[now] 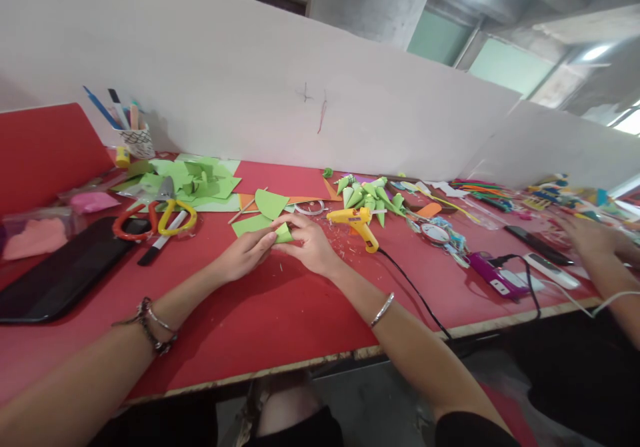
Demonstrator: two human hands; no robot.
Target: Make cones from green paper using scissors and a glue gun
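Note:
A small piece of light green paper (pixel 284 234), bent into a curl, is held between both hands above the red table. My left hand (pixel 249 252) pinches its left side, and my right hand (pixel 311 244) grips it from the right with curled fingers. Just behind the hands lie a fan-shaped green paper piece (pixel 271 203) and a thin wooden stick (pixel 241 214). To the right of my right hand, a yellow glue gun (pixel 357 224) lies on its side. Beyond it sits a pile of green paper cones (pixel 367 194).
Scissors (pixel 167 210) rest on a marker and black tablet (pixel 70 267) at left. Green paper sheets (pixel 200 179) and a pen cup (pixel 137 142) stand behind. A purple power strip (pixel 497 275) lies right, where another person's hand (pixel 590 237) works. The glue gun's cord (pixel 413 287) crosses the table's front edge.

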